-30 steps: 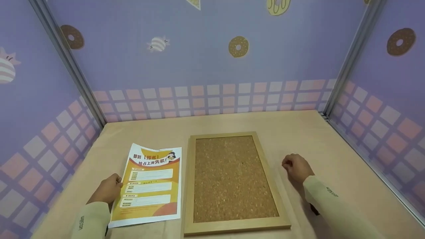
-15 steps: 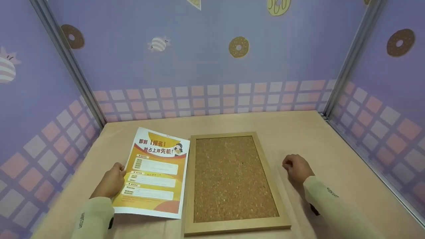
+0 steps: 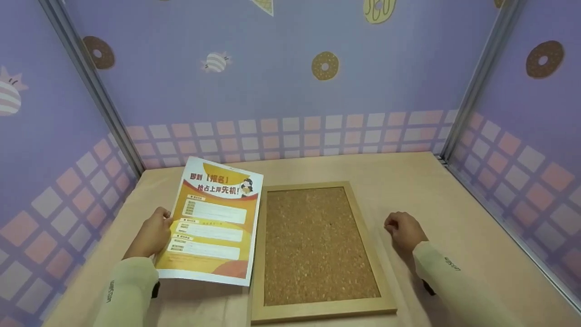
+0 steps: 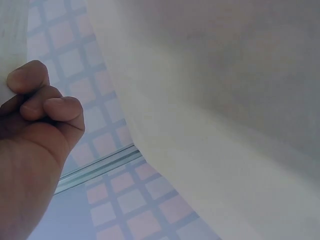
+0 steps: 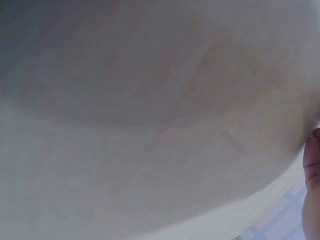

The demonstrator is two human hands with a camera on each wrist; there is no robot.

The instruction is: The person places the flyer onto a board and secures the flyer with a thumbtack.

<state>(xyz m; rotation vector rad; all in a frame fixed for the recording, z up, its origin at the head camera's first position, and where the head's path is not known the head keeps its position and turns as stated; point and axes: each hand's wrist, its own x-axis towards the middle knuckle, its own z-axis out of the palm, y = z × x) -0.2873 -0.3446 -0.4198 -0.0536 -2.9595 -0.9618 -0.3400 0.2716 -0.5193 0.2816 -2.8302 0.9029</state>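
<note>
A yellow, orange and white printed flyer (image 3: 211,222) is in my left hand (image 3: 154,231), which pinches its left edge in the head view. The sheet is tilted above the table, its right edge close to the board frame. In the left wrist view the fingers of my left hand (image 4: 47,125) are curled. A cork board (image 3: 317,245) in a light wooden frame lies flat, right of the flyer. Beyond the board's right side my right hand (image 3: 406,231) rests on the table, loosely curled, with nothing seen in it. The right wrist view shows only part of the right hand (image 5: 312,165).
A beige cloth covers the table (image 3: 386,170). Purple walls (image 3: 272,91) with printed doughnuts and pink-and-white squares enclose the back and both sides. Metal posts stand at the left corner (image 3: 97,97) and right corner (image 3: 476,81).
The flyer has risen off the table, moving away from me and slightly right with my left hand. Its top edge has flattened out. My right hand and the cork board have stayed put.
</note>
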